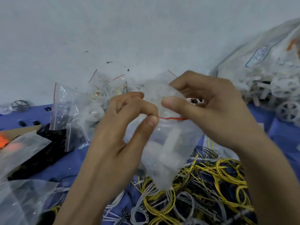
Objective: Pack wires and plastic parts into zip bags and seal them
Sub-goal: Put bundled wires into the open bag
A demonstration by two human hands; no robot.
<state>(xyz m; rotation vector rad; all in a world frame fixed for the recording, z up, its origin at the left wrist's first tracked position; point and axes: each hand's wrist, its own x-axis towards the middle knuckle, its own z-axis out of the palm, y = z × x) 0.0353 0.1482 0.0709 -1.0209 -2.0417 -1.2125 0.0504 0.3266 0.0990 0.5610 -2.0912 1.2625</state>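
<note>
Zip bag (164,151) is held over the wires (211,184) at the worktop's (73,163) near edge, with white plastic parts (170,140) inside. Left hand (123,127) pinches the red zip strip's (172,118) end; right hand (211,108) pinches the bag mouth. Risk: the mouth is bunched, so the seal may gap and parts spill.

Cluttered near, open far.
The left hand (123,127), the right hand (211,108) and their held zip bag (162,151) fill the middle. Tangled wires (203,192) block near right, filled zip bags (68,111) and black parts (45,151) the left, and a sack of white plastic parts (267,70) far right. The pale grey surface (113,30) gives room far.
</note>
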